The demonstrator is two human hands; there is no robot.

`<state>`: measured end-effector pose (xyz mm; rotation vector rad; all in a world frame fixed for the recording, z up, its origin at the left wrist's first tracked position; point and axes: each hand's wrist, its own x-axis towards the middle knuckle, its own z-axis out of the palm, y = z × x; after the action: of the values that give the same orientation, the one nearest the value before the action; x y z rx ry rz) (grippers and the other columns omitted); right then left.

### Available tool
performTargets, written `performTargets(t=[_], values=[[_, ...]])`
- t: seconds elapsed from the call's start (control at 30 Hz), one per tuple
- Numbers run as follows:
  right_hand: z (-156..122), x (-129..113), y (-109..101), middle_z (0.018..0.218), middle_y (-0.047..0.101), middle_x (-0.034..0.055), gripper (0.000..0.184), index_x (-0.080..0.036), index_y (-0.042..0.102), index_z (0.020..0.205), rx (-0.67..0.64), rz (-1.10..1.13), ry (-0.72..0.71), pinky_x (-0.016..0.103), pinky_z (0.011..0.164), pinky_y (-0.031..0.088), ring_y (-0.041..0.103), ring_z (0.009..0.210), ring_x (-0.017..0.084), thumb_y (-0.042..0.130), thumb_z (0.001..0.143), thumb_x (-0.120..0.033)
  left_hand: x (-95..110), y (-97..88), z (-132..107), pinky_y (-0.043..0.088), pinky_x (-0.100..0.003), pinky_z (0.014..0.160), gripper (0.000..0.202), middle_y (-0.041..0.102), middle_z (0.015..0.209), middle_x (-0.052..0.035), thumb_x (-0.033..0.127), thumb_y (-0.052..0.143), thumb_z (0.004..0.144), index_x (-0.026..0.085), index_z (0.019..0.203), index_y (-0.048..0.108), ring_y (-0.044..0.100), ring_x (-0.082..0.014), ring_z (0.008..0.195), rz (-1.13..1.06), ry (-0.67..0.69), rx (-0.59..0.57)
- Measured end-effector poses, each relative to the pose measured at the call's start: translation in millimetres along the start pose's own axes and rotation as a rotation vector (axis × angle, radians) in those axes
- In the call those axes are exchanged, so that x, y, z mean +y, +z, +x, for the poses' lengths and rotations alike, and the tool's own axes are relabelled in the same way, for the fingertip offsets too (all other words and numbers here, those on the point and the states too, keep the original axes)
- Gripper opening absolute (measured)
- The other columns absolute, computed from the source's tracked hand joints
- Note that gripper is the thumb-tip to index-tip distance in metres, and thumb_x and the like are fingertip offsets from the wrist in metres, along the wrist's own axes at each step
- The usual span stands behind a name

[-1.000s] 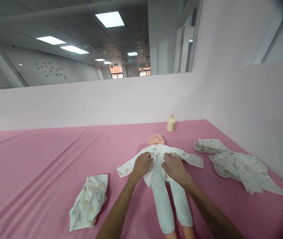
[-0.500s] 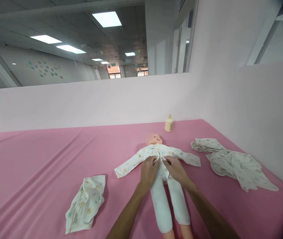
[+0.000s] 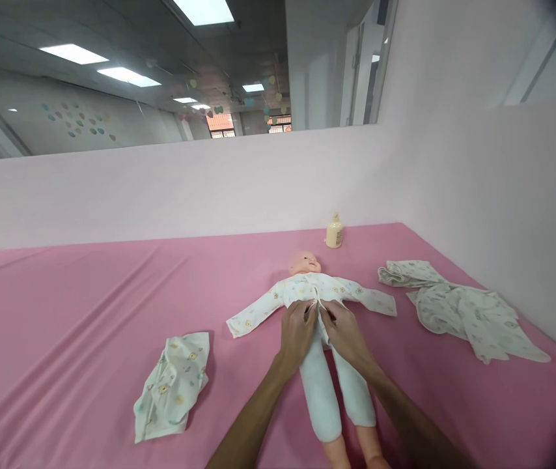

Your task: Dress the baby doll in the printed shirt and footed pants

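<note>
On its back on the pink sheet lies a baby doll (image 3: 306, 262), its head turned to the right. It wears a white long-sleeved baby shirt (image 3: 258, 309) with small prints, both sleeves spread outward, and white cloth covers its legs down to the shins. At the doll's belly my left hand (image 3: 299, 332) pinches one front edge of the shirt. My right hand (image 3: 342, 331) pinches the opposite front edge, close beside the left. The fingertips almost meet at the front opening; any fastener there is hidden by my fingers.
Folded printed baby clothing (image 3: 174, 387) lies at the left. At the right is a crumpled white printed garment (image 3: 468, 312). A cream pump bottle (image 3: 334, 233) stands behind the doll's head, near the wall (image 3: 185, 195). The pink sheet (image 3: 87, 312) has long creases.
My hands have drawn closer together, bringing the two front edges of the shirt towards each other. The view has tipped slightly downward.
</note>
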<state>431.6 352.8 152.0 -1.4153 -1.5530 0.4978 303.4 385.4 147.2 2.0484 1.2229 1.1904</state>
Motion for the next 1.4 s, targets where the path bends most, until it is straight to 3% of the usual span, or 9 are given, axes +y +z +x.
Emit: performTargets(t=[0.23,0.43,0.53,0.63,0.83,1.0,1.1,1.23,1.4], values=[[-6,-6,2,0.089,0.061,0.0047,0.031,-0.023,0.066,0.109,0.028,-0.012,-0.018,0.033,0.074,0.044,0.056,0.081,0.019,0.037,0.098,-0.030,-8,8.7,-3,0.042,-0.031,0.073,0.031,0.067,0.084,-0.0049,0.026,0.039,0.100,0.017,0.087,0.065,0.058,-0.0179,0.080,0.127,0.178,0.048],[-14,-3,6,0.100,0.060,0.0085,0.038,-0.025,0.061,0.128,0.061,-0.048,-0.118,0.037,0.084,0.051,0.059,0.092,0.020,0.036,0.100,-0.032,-10,10.3,-5,0.042,-0.028,0.070,0.027,0.066,0.080,-0.0039,0.025,0.042,0.099,0.017,0.084,0.063,0.056,-0.0159,0.076,0.087,0.181,0.108],[-16,1,8,0.123,0.057,0.0099,0.037,-0.027,0.062,0.128,0.136,-0.086,-0.195,0.041,0.099,0.048,0.054,0.115,0.022,0.039,0.099,-0.031,-9,9.8,-5,0.042,-0.028,0.069,0.028,0.066,0.080,-0.0035,0.027,0.043,0.099,0.018,0.083,0.064,0.057,-0.0155,0.076,0.037,0.143,0.115],[-17,4,11,0.133,0.057,0.0079,0.039,-0.026,0.059,0.133,0.116,-0.071,-0.231,0.043,0.109,0.043,0.050,0.126,0.021,0.038,0.099,-0.028,-6,9.2,-4,0.042,-0.028,0.069,0.028,0.066,0.079,-0.0029,0.030,0.044,0.098,0.018,0.083,0.065,0.057,-0.0150,0.074,-0.028,0.067,0.121],[-18,7,16,0.142,0.051,0.0078,0.041,-0.024,0.056,0.136,0.072,-0.036,-0.218,0.045,0.113,0.040,0.046,0.133,0.022,0.039,0.099,-0.031,1,4.1,-3,0.043,-0.027,0.067,0.032,0.066,0.078,-0.0029,0.036,0.045,0.095,0.018,0.081,0.066,0.057,-0.0153,0.072,-0.167,-0.094,0.069],[-18,6,18,0.147,0.047,0.0067,0.043,-0.024,0.053,0.139,0.033,0.027,-0.179,0.046,0.115,0.038,0.042,0.137,0.022,0.037,0.099,-0.031,0,-6.9,1,0.047,-0.029,0.075,0.030,0.069,0.089,-0.0035,0.034,0.044,0.093,0.018,0.094,0.070,0.060,-0.0163,0.079,-0.360,-0.148,-0.095],[-18,5,18,0.147,0.047,0.0061,0.044,-0.024,0.052,0.140,0.025,0.031,-0.173,0.047,0.115,0.037,0.040,0.138,0.022,0.037,0.099,-0.029,-3,-13.4,6,0.047,-0.028,0.075,0.029,0.067,0.083,-0.0025,0.031,0.046,0.089,0.018,0.093,0.071,0.058,-0.0154,0.076,-0.470,-0.203,-0.185],[-18,5,18,0.145,0.049,0.0065,0.044,-0.022,0.054,0.138,0.007,0.017,-0.187,0.048,0.116,0.036,0.038,0.139,0.023,0.037,0.097,-0.025,-5,-17.5,12,0.043,-0.024,0.069,0.027,0.061,0.073,-0.0013,0.035,0.051,0.086,0.015,0.077,0.067,0.052,-0.0126,0.070,-0.585,-0.331,-0.180],[-20,3,16,0.147,0.047,0.0057,0.049,-0.024,0.052,0.138,-0.011,0.050,-0.147,0.046,0.116,0.036,0.040,0.138,0.019,0.036,0.092,-0.015,-5,-17.8,13,0.038,-0.023,0.064,0.028,0.056,0.067,0.0008,0.036,0.052,0.086,0.015,0.070,0.061,0.046,-0.0104,0.064,-0.572,-0.362,-0.165]])
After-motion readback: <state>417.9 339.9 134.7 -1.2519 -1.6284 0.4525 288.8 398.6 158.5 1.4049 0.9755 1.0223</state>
